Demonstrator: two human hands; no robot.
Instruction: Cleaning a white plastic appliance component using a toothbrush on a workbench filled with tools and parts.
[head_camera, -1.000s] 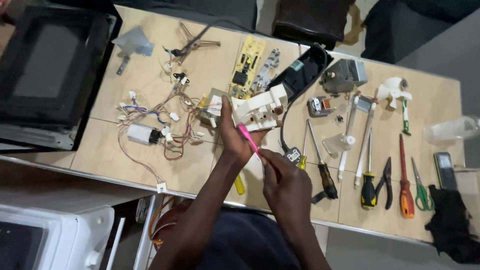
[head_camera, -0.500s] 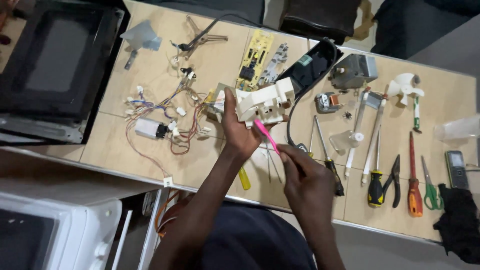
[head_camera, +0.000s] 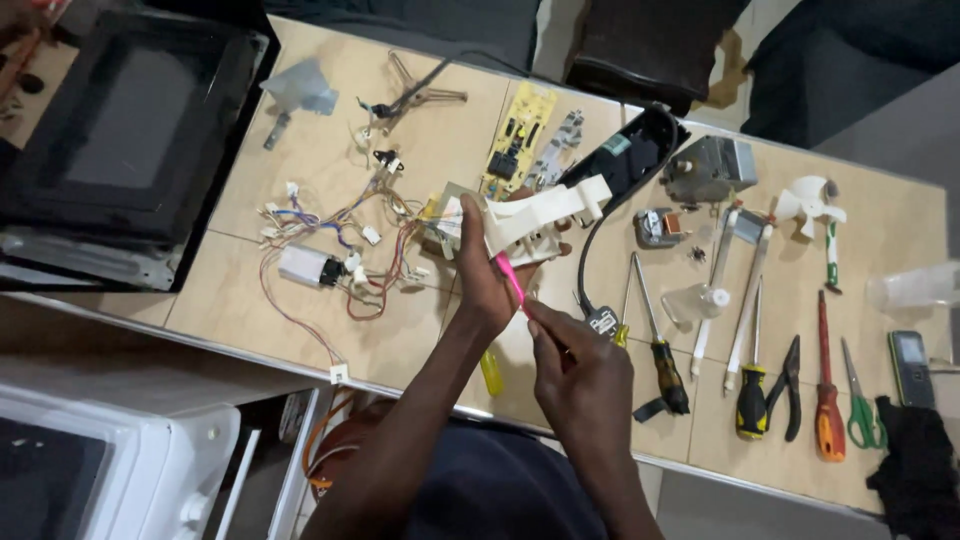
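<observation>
While gripped at its lower end by the left hand (head_camera: 485, 270), white plastic part (head_camera: 535, 215) held lifted over the middle of the table (head_camera: 320, 140), a little toward the near edge. Right hand (head_camera: 580, 375) just below it, nearer the near edge, fingers pinched shut on a pink tool (head_camera: 511, 282), tip touching the part's underside. Tangled wires (head_camera: 345, 250) beside the left hand.

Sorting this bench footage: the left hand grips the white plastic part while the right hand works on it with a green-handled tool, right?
Not quite: the head view shows the right hand holding a pink-handled tool, not green. The left hand does grip the white plastic part.
</observation>
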